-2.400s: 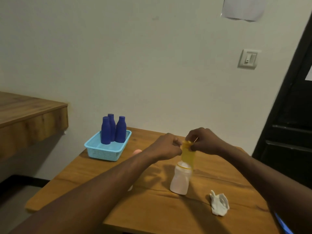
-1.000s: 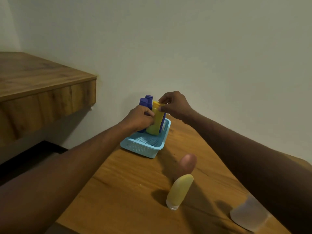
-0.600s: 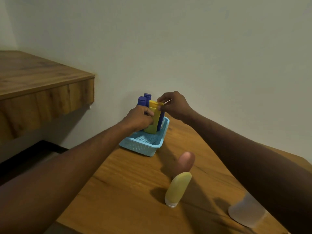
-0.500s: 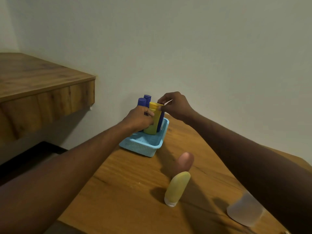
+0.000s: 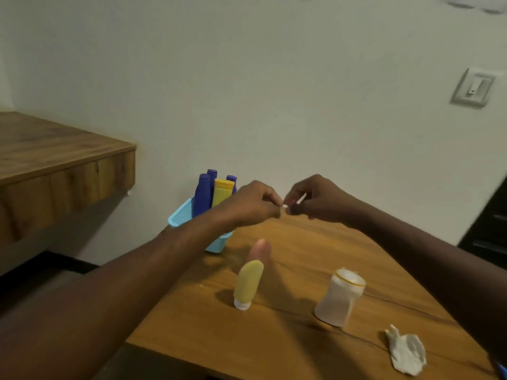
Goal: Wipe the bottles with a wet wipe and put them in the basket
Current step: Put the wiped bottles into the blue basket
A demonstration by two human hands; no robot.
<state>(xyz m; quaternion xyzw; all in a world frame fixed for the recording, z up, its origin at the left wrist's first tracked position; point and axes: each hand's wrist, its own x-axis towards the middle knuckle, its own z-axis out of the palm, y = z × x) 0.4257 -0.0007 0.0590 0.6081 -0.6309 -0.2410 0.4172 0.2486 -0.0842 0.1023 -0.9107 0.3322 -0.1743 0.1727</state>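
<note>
Hovering above the table, the left hand and right hand meet fingertip to fingertip, fingers curled. A pale speck shows between them, but I cannot tell whether either hand pinches it. Left of the left hand, partly behind its forearm, the basket holds the blue bottles and a yellow bottle upright. Nearer than the hands stand a yellow tube and a white bottle. The crumpled wipe lies nearest, under the right forearm.
</note>
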